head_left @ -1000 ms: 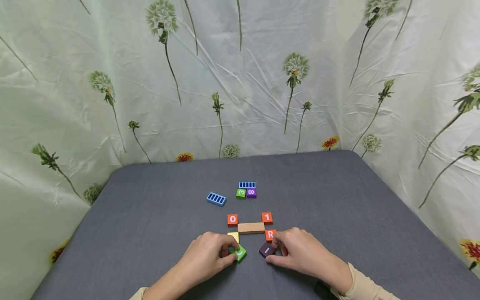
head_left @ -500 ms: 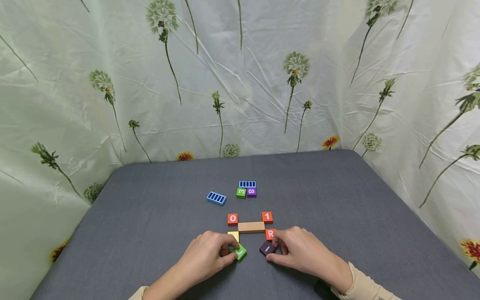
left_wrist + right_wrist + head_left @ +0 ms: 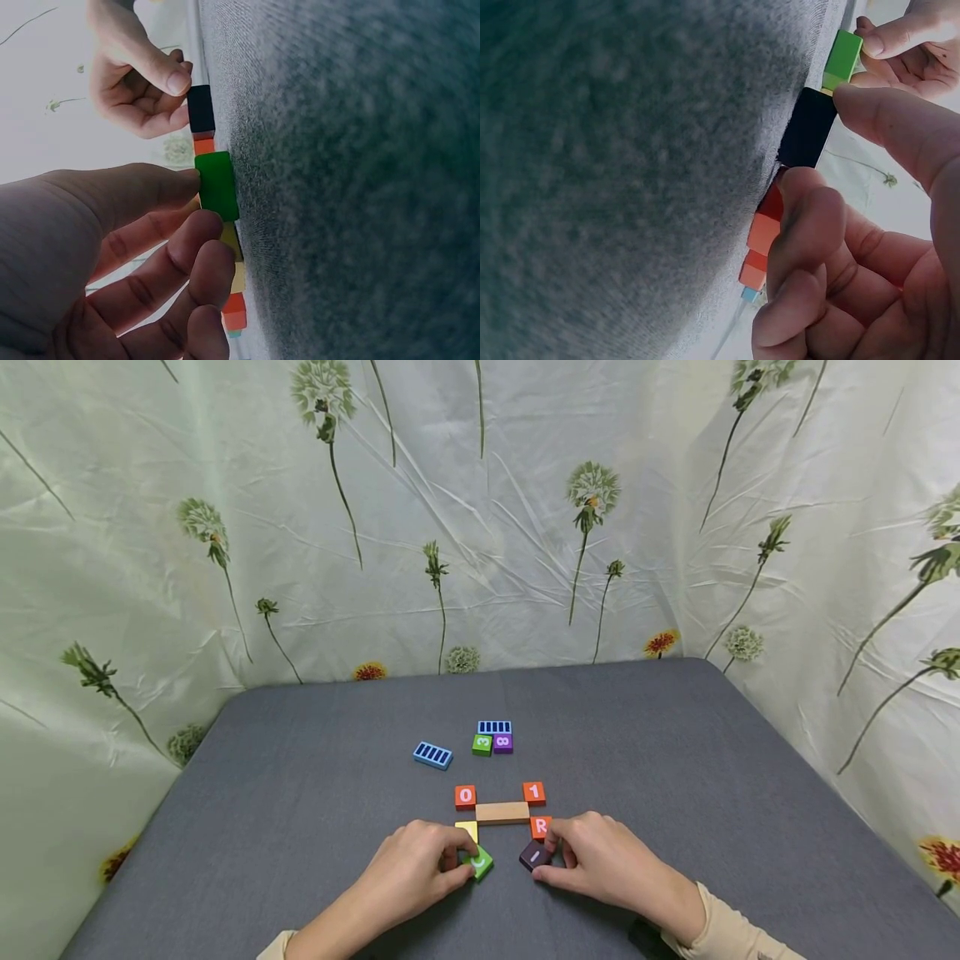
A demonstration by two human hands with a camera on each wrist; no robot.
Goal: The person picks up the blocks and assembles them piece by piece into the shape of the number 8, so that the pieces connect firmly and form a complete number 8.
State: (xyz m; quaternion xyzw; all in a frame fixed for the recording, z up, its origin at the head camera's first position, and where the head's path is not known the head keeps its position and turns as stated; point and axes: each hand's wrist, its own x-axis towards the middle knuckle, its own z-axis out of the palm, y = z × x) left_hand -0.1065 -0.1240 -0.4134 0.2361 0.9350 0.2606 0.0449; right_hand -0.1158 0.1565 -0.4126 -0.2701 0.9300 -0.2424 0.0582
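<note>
My left hand (image 3: 417,867) pinches a green letter block (image 3: 481,864) between thumb and index finger, its white letter partly covered. A dark purple block (image 3: 533,856) with a white mark is pinched by my right hand (image 3: 604,862). Both blocks lie turned at an angle on the cloth. Just beyond the green one is a yellow block (image 3: 467,830), partly hidden by the left fingers. Past the dark block sits a red R block (image 3: 539,827), partly behind the right index finger. In the left wrist view the green block (image 3: 217,186) stands close to the grey cloth.
A plain wooden plank block (image 3: 502,813) lies between the red 0 block (image 3: 465,797) and the red 1 block (image 3: 534,793). Farther back are a green 3 block (image 3: 482,745), a purple 8 block (image 3: 502,743), a blue slotted block (image 3: 494,727) and another blue slotted block (image 3: 432,755).
</note>
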